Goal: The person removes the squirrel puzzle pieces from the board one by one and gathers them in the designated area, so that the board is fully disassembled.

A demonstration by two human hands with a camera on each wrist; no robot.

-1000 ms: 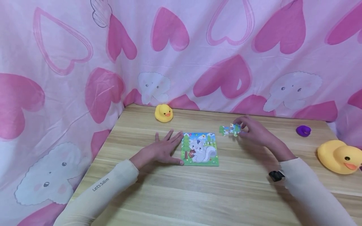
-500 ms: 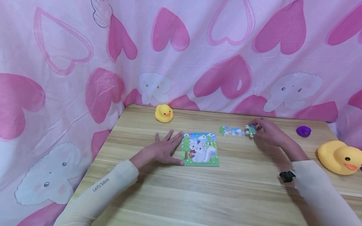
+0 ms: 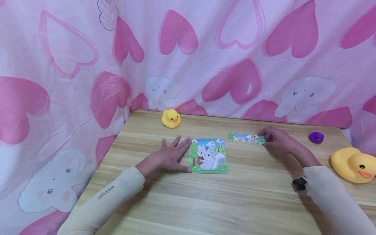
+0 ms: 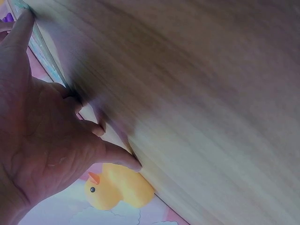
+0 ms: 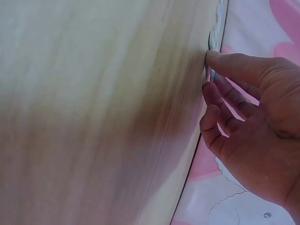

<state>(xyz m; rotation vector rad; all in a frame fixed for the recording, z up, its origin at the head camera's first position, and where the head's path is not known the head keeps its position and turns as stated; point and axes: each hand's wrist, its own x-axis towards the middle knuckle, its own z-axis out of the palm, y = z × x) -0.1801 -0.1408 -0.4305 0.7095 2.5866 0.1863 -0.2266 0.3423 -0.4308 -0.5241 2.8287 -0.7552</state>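
Note:
A square squirrel picture (image 3: 208, 156) lies flat in the middle of the table. My left hand (image 3: 168, 157) rests beside it with fingers spread, thumb and index fingertips at its left edge. Right of the picture, a short row of joined jigsaw pieces (image 3: 245, 138) lies farther back. At its right end my right hand (image 3: 279, 140) pinches a jigsaw piece (image 3: 260, 140) printed with a green tree. In the right wrist view, thumb and fingers hold this piece (image 5: 214, 41) edge-on, close to the wood, and partly hide it.
A small yellow duck (image 3: 171, 118) stands at the back left. On the right are a small purple duck (image 3: 316, 137) and a larger yellow duck (image 3: 352, 164). Pink heart-patterned cloth (image 3: 232, 81) hangs behind the table's back edge and along its left side.
My right hand has moved right with the jigsaw piece from over the row, then brought it down against the row's right end. The left hand and the squirrel picture stay in place.

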